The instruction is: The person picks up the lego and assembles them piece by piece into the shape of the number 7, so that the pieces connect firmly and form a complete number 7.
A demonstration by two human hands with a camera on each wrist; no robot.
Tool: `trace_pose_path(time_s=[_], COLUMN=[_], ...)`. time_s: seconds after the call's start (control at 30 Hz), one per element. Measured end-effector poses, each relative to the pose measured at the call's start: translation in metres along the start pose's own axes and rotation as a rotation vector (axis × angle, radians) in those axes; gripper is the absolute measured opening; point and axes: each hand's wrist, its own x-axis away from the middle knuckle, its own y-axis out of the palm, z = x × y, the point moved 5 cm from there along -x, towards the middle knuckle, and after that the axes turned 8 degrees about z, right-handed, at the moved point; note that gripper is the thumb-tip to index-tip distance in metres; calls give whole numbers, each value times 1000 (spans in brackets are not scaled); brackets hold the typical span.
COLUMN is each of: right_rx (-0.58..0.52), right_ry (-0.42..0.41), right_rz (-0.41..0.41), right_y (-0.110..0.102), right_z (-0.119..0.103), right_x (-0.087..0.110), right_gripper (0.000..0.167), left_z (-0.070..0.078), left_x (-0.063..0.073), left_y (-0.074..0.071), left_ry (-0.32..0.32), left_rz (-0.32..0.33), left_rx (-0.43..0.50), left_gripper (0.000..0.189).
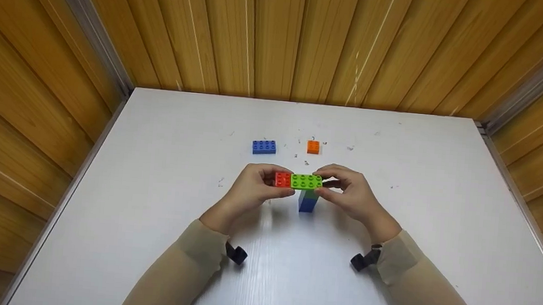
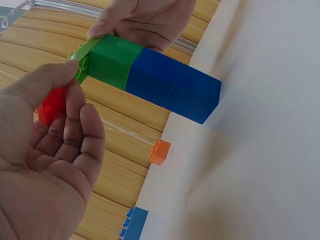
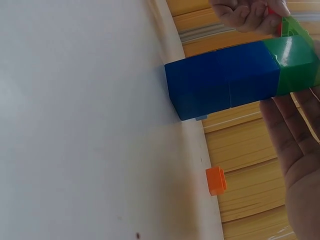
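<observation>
A tower stands upright on the table, with blue blocks [image 2: 172, 85] at the bottom and a green block [image 2: 114, 61] above them. Across its top lies a lime-green brick [image 1: 306, 182], which overhangs to the left. My left hand [image 1: 252, 185] pinches a red brick [image 1: 282, 179] between thumb and fingers, right against the lime brick's left end. Whether the two are joined, I cannot tell. At the other end, my right hand [image 1: 353, 193] pinches the lime brick, thumb in front and fingers behind. Its lower fingers lie close along the green block in the right wrist view.
Beyond the hands, a blue studded brick [image 1: 264, 146] lies on the white table [image 1: 150, 211], with a small orange brick [image 1: 313, 147] to its right. Small dark specks are scattered around them. Wood-panelled walls [image 1: 280, 37] rise behind the table and at both sides.
</observation>
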Motion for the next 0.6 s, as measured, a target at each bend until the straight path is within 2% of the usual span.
trace_pose_path(time_s=[0.27, 0.43, 0.6], right_rx=[37, 53, 192], right_ry=[14, 91, 160], right_rz=[-134, -114, -99], right_y=[-6, -9, -2], right_z=[-7, -8, -1], right_x=[-15, -40, -72], right_gripper=[44, 39, 42], left_z=[1, 2, 2], left_x=[2, 3, 3], left_y=[-2, -2, -3], left_ry=[-25, -26, -19], left_rz=[-11, -32, -33], left_rx=[9, 9, 8], left_gripper=[36, 37, 37])
